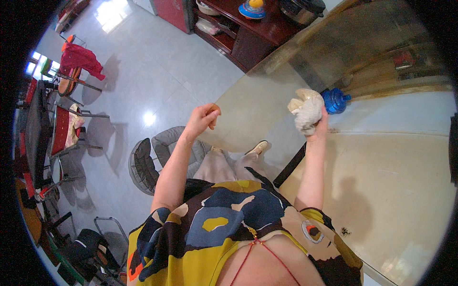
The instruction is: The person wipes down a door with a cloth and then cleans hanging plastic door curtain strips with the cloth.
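Note:
My right hand grips a bunched cream-white cloth, whose folds hide most of my fingers. The cloth is over or against a clear, yellowish panel with a curved edge; whether they touch, I cannot tell. A blue plastic water bottle lies just right of the cloth in the picture, partly covered by it. My left hand is held out near the panel's left edge. Its fingers are curled in, with the thumb over them, and nothing shows in its grasp.
A grey padded seat stands by my legs. Chairs with a magenta cloth and other fabric line the left. Ahead is a dark red wooden cabinet bearing a blue toy and a black-and-silver appliance. A beige surface extends right.

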`<state>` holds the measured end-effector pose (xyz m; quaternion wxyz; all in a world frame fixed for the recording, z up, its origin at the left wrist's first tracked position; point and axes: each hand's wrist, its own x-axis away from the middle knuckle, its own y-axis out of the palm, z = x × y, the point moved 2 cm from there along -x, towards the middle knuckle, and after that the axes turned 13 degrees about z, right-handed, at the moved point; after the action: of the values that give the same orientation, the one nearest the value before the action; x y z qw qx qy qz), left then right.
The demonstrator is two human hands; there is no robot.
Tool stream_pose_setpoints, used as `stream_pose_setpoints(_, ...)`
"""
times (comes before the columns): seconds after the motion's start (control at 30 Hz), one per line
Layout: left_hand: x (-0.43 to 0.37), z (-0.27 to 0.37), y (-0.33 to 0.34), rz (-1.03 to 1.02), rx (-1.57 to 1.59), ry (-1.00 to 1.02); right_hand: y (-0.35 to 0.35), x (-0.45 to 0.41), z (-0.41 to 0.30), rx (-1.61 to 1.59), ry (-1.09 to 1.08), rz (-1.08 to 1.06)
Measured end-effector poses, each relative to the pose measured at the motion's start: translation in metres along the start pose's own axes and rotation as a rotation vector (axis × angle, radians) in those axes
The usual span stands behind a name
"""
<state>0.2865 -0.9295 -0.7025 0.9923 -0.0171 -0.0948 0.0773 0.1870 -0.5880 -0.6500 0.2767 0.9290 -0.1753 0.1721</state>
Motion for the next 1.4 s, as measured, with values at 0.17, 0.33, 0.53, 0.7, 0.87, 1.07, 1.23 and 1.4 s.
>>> stream_pose_setpoints(0.17,0.000,-0.006,-0.004,0.026,0.104,-0.044,0.012,0.008,0.042,0.043,0.254,-0.082)
stream_pose_setpoints(0.33,0.003,-0.006,-0.016,0.047,0.133,-0.064,0.019,0.013,0.079,0.125,0.311,-0.136)
stream_pose_setpoints(0.53,-0.004,-0.001,-0.027,-0.011,0.146,-0.035,0.026,0.041,0.136,0.116,0.469,-0.111)
stream_pose_setpoints(0.7,-0.013,0.001,-0.038,-0.096,0.127,-0.073,0.021,0.046,0.153,0.175,0.510,-0.081)
stream_pose_setpoints(0.87,-0.006,-0.038,-0.067,-0.172,0.164,-0.253,0.007,0.042,0.151,0.135,0.569,-0.050)
stream_pose_setpoints(1.07,-0.002,-0.081,-0.083,-0.175,-0.127,-0.233,0.019,0.056,0.134,0.123,0.564,0.079)
stream_pose_setpoints(1.23,0.018,-0.116,-0.098,-0.138,0.090,-0.320,0.027,0.054,0.118,0.084,0.426,0.093)
stream_pose_setpoints(1.4,0.038,-0.130,-0.086,-0.157,0.501,-0.395,0.033,0.034,0.092,-0.032,0.343,0.102)
